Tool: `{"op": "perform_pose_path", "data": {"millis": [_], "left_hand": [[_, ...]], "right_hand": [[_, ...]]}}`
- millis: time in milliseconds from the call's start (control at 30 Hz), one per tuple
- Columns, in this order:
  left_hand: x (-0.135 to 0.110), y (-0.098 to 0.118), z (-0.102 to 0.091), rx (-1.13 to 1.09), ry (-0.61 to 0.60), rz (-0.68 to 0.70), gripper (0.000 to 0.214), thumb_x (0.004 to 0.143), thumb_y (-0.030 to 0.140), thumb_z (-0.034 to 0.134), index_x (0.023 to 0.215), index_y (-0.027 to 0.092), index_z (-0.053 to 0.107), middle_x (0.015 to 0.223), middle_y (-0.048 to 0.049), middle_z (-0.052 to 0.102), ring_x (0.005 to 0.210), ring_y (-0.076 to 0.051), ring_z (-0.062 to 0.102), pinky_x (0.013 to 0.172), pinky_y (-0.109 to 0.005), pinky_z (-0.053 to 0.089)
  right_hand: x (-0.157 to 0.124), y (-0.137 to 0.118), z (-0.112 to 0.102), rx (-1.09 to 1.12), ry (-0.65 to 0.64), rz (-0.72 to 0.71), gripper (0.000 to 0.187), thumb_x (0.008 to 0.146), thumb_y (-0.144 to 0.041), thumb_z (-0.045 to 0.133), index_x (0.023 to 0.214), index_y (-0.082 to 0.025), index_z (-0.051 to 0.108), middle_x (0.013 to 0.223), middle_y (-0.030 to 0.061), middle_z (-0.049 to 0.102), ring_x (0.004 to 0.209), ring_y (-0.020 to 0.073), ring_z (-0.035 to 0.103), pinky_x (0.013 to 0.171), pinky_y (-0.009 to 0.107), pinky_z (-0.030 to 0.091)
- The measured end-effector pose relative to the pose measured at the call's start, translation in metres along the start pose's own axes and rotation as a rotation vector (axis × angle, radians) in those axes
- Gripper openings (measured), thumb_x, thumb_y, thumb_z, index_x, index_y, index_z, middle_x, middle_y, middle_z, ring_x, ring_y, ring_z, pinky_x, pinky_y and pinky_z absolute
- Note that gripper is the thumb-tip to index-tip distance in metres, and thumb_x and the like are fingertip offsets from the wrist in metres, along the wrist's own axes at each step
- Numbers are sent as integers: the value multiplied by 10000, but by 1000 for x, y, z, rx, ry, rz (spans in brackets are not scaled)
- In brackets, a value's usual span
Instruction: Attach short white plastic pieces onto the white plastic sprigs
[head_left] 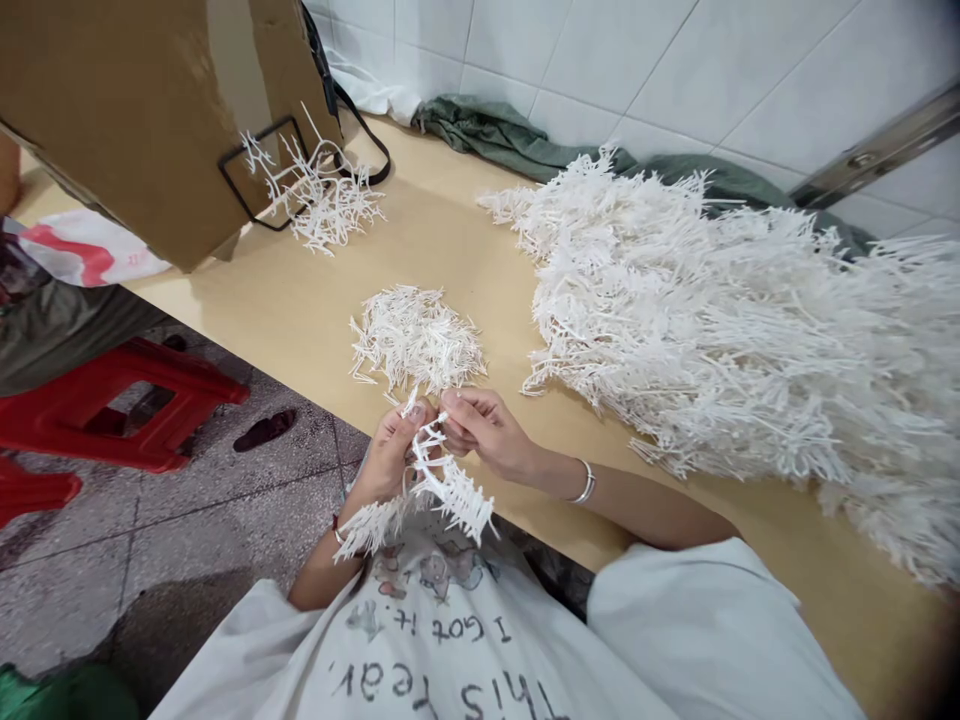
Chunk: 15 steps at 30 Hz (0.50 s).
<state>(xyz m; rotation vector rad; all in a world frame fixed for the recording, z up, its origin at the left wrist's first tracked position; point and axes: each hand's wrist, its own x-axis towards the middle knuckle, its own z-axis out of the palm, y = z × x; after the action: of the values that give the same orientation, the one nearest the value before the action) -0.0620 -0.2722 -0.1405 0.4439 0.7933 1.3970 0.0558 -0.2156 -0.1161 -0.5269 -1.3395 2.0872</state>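
My left hand (391, 448) is closed, fingers pinched on a white, branched strip (461, 495) with many thin prongs, which looks like moulded plastic. My right hand (491, 432) pinches the upper end of the same strip, close beside the left. The pronged part hangs below both hands, over my lap. Just beyond my fingertips lies a small heap of short white sticks (420, 338) on the table. A much larger pile of white pronged strips (697, 320) spreads over the right side of the table.
Bare white branched stems (330, 200) lie at the back left, beside a black wire frame (259, 175) and a cardboard box (142, 110). Green cloth (502, 135) runs along the tiled wall. Red stools (127, 400) and a seated person's leg (67, 325) are at left.
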Motion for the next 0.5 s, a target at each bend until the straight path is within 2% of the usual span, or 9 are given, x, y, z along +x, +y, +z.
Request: {"op": "perform_pose_path", "data": {"millis": [167, 333, 400, 500], "left_hand": [[0, 1, 2, -108, -61, -103, 450, 626, 492, 743, 549, 177, 432, 409, 87, 263, 310, -17, 203, 286, -158, 182], [-2, 6, 2, -174, -92, -162, 521, 597, 502, 752, 505, 193, 343, 414, 92, 172, 317, -24, 103, 248, -148, 94], [-3, 8, 4, -168, -67, -135, 501, 604, 486, 752, 509, 186, 362, 428, 83, 204, 329, -27, 138, 262, -141, 133], [-7, 7, 9, -132, -14, -46, 391, 671, 437, 722, 569, 173, 451, 469, 70, 293, 350, -26, 214, 297, -139, 204]], "right_hand": [[-3, -1, 3, 113, 2, 80, 488, 836, -476, 570, 521, -164, 367, 408, -105, 252, 343, 19, 213, 370, 185, 184], [-2, -15, -1, 132, 0, 86, 540, 868, -483, 505, 520, -190, 213, 422, -97, 200, 343, 28, 192, 372, 194, 183], [2, -21, -6, -10, 5, 12, 525, 873, -518, 475, 540, -195, 228, 448, -89, 212, 376, 40, 217, 398, 205, 215], [8, -25, -15, -500, 35, -186, 471, 896, -501, 440, 565, -188, 318, 500, -61, 291, 454, 61, 295, 469, 226, 262]]}}
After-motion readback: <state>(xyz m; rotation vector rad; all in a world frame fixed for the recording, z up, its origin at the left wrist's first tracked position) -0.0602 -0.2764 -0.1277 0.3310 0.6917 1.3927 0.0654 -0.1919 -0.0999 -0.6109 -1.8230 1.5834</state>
